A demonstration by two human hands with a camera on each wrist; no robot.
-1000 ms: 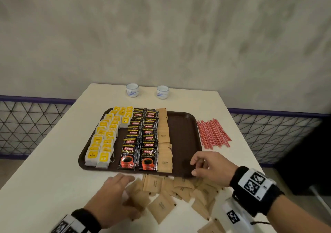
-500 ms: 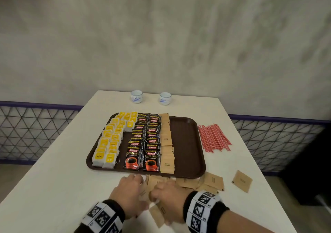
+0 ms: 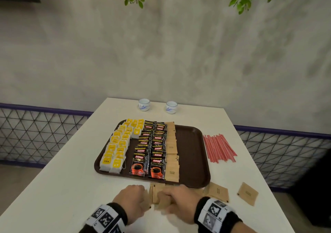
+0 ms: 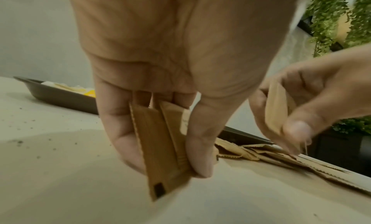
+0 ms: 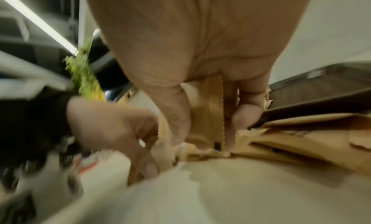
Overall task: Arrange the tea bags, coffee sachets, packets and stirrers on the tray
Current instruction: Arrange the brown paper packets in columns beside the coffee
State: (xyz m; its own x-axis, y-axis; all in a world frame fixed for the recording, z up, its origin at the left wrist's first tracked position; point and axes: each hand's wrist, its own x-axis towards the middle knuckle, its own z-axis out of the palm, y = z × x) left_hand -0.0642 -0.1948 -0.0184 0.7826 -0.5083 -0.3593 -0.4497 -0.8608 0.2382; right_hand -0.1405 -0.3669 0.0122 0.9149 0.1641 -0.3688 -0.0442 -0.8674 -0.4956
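A brown tray (image 3: pixel 193 152) holds rows of yellow tea bags (image 3: pixel 118 148), black coffee sachets (image 3: pixel 152 150) and brown sugar packets (image 3: pixel 172 154). Red stirrers (image 3: pixel 219 147) lie on the table right of the tray. In front of the tray my left hand (image 3: pixel 132 202) pinches a small stack of brown packets (image 4: pixel 162 149) on edge between thumb and fingers. My right hand (image 3: pixel 179 202) grips another bunch of brown packets (image 5: pixel 208 113) over a loose pile (image 5: pixel 291 140). Two more brown packets (image 3: pixel 248 193) lie flat to the right.
Two small white cups (image 3: pixel 144 104) stand at the table's far edge beyond the tray. The right half of the tray is bare. A mesh railing (image 3: pixel 35 134) runs behind the table on both sides, with a grey wall beyond.
My right hand has come left from the tray's front edge to meet my left hand. Both hands have gathered loose brown packets into upright stacks. The head view has tilted up.
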